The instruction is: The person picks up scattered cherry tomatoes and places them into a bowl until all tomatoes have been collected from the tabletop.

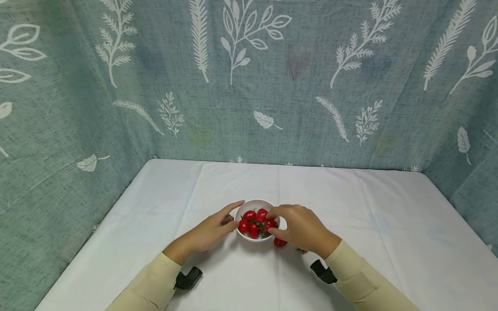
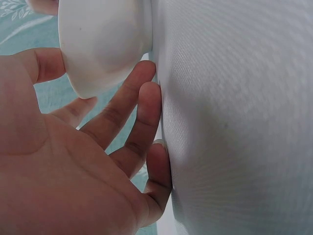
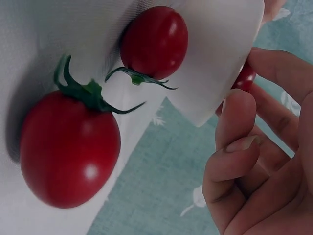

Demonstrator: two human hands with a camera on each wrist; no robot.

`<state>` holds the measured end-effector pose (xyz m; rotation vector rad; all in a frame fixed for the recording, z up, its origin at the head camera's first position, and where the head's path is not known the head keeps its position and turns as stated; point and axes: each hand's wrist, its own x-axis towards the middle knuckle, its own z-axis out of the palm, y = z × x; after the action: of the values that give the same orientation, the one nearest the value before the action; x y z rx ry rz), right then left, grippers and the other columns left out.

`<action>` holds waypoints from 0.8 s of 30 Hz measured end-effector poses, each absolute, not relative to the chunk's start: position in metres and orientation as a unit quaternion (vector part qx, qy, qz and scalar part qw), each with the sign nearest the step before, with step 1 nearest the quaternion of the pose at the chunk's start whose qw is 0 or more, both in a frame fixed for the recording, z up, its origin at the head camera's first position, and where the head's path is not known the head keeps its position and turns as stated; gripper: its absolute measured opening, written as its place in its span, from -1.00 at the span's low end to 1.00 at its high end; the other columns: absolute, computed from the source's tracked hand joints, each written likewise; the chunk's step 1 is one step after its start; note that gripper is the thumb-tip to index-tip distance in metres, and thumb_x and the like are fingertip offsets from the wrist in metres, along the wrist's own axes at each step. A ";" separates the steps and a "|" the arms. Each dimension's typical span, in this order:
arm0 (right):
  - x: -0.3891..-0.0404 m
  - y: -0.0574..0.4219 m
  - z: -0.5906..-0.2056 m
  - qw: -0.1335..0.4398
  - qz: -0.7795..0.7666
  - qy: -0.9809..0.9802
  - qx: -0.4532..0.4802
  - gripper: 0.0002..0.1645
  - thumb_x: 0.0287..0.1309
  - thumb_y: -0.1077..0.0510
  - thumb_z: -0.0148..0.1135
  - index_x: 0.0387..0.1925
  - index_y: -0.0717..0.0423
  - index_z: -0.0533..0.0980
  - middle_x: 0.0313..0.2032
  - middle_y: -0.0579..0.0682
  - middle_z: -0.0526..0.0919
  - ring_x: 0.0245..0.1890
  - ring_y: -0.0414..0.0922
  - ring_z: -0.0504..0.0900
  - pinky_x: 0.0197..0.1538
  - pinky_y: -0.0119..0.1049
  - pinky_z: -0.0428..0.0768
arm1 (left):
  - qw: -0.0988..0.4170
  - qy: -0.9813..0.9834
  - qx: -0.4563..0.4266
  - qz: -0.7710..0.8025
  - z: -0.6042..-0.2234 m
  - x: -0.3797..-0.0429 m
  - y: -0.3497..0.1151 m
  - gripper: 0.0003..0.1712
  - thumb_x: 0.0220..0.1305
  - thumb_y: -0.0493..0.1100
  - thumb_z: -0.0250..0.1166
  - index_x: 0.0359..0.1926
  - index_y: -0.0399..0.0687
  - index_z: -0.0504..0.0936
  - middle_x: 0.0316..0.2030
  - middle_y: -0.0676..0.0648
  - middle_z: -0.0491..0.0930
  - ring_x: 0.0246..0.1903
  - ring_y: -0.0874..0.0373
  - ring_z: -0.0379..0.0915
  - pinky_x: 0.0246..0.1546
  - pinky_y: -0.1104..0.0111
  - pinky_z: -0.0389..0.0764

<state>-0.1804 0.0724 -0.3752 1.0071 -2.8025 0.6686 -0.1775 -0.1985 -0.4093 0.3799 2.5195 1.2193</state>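
A white bowl [image 1: 254,240] with several red cherry tomatoes [image 1: 253,230] in it stands on the table between the hands. My left hand [image 1: 214,230] rests at its left side, thumb touching the rim and index finger stretched along the far side. In the left wrist view its other fingers spread loosely beside the bowl's wall [image 2: 107,39], low over the cloth. Over the right rim, my right hand [image 1: 301,226] pinches a cherry tomato [image 3: 245,77] between thumb and fingers. That tomato is mostly hidden by the fingers in the right wrist view.
Two more cherry tomatoes lie on the white-covered table [image 1: 334,198]: one [image 1: 279,242] close against the bowl's right, another [image 3: 71,149] largely hidden under the right wrist in the head view. A leaf-patterned grey-green curtain [image 1: 249,108] borders the table's back and sides.
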 end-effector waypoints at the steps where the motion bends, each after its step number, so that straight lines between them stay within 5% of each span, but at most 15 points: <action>1: -0.180 0.073 -0.374 0.046 0.221 -0.917 0.329 -0.71 0.08 0.06 0.50 -0.13 -0.03 0.69 -0.19 -0.17 0.76 -0.18 -0.17 0.70 -0.09 -0.18 0.65 | 0.158 0.880 0.134 0.427 -0.409 -0.178 -0.198 -0.34 0.50 0.10 0.06 0.53 0.47 0.09 -0.03 -0.03 0.63 -0.03 0.13 0.51 0.05 0.04 0.46; 15: -0.169 0.112 -0.372 0.092 0.196 -0.921 0.323 -0.67 0.07 0.09 0.49 -0.08 -0.01 0.68 -0.15 -0.13 0.76 -0.16 -0.10 0.74 -0.14 -0.19 0.67 | 0.155 0.881 0.132 0.427 -0.409 -0.178 -0.198 -0.34 0.50 0.06 0.07 0.53 0.43 0.11 -0.02 -0.03 0.63 -0.05 0.14 0.51 0.05 0.08 0.44; 24: -0.159 0.134 -0.382 0.073 0.184 -0.932 0.304 -0.67 0.05 0.10 0.50 -0.09 -0.03 0.68 -0.15 -0.16 0.75 -0.22 -0.14 0.74 -0.21 -0.22 0.65 | 0.156 0.880 0.121 0.431 -0.412 -0.179 -0.196 -0.34 0.49 0.07 0.09 0.51 0.51 0.12 0.01 -0.02 0.62 -0.02 0.15 0.52 0.13 0.01 0.45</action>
<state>-0.1591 0.1336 -0.3817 0.9125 -2.8000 0.5529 -0.1787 -0.1961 -0.4115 0.3473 2.5200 1.2348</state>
